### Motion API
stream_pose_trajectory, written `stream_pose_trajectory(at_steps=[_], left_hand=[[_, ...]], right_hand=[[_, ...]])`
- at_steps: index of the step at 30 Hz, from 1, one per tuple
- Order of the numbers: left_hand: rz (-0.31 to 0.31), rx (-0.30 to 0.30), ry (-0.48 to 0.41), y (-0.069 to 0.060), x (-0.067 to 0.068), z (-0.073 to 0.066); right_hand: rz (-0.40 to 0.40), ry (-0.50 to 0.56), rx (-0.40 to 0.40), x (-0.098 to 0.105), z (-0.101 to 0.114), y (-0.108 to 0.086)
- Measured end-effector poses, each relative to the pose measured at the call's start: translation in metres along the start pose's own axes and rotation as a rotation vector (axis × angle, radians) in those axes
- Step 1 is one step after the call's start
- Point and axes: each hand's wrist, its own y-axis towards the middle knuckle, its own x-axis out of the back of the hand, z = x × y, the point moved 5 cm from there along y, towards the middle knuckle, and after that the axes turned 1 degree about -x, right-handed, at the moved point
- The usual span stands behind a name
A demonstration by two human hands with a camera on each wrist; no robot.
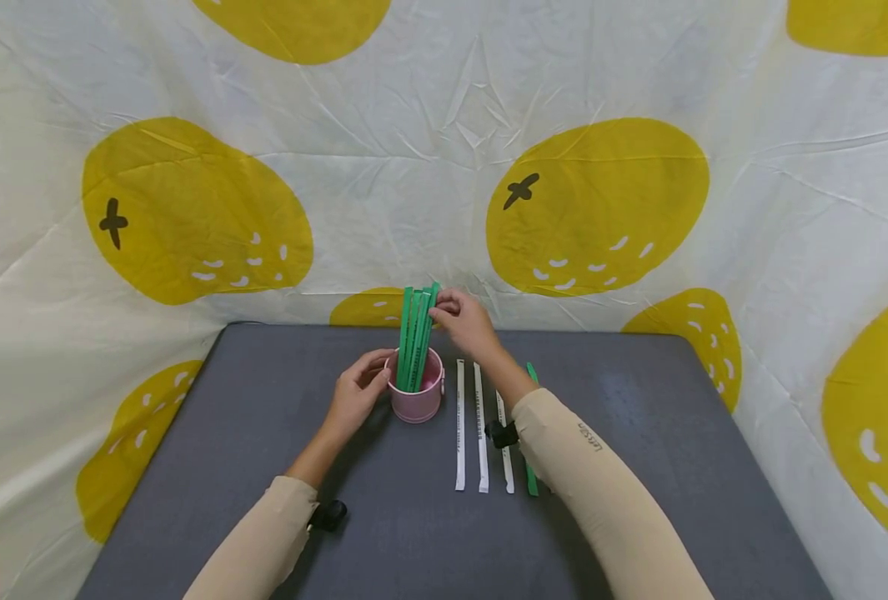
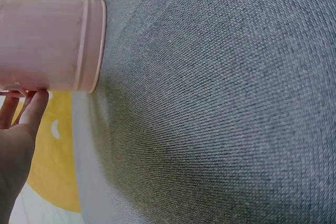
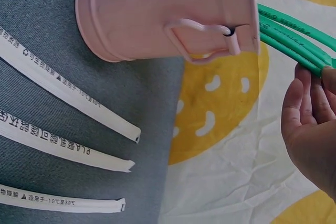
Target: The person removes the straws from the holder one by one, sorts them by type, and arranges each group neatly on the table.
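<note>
A small pink bucket [image 1: 416, 405] stands upright on the dark table, with several green paper-wrapped straws [image 1: 413, 337] rising out of it. My left hand [image 1: 357, 390] holds the bucket's left side near the rim, fingers behind and thumb in front. In the left wrist view its fingertips [image 2: 35, 106] meet the bucket wall by a handle loop. With thumb and fingers, my right hand [image 1: 468, 323] pinches a green straw near its upper end, at the right of the bunch. The right wrist view shows that hand [image 3: 310, 114] at the green straws [image 3: 294, 40] beyond the rim.
Three white paper-wrapped straws [image 1: 460, 433] lie side by side right of the bucket, printed with dark text. Another green-wrapped straw [image 1: 531, 479] lies beside them, partly under my right forearm. A white cloth [image 1: 398, 200] with yellow fruit prints hangs behind the grey table [image 1: 278, 417].
</note>
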Motion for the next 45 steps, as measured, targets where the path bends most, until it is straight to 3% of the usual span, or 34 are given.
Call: stream_pose_trajectory(at_steps=[10,20,35,45], left_hand=[[0.002,0.002,0.000,-0.002,0.001,0.001],[0.011,0.002,0.000,-0.003,0.002,0.001],[0.014,-0.020,-0.005,-0.004,0.004,-0.001],[0.025,-0.004,0.002,-0.004,0.002,0.002]], right_hand=[[-0.047,-0.008,-0.012,0.019,0.014,-0.003],[-0.071,0.102,0.050,0.046,0.033,-0.011],[-0.218,0.220,0.090,0.098,0.050,-0.022],[-0.262,0.235,0.089,0.130,0.047,-0.033]])
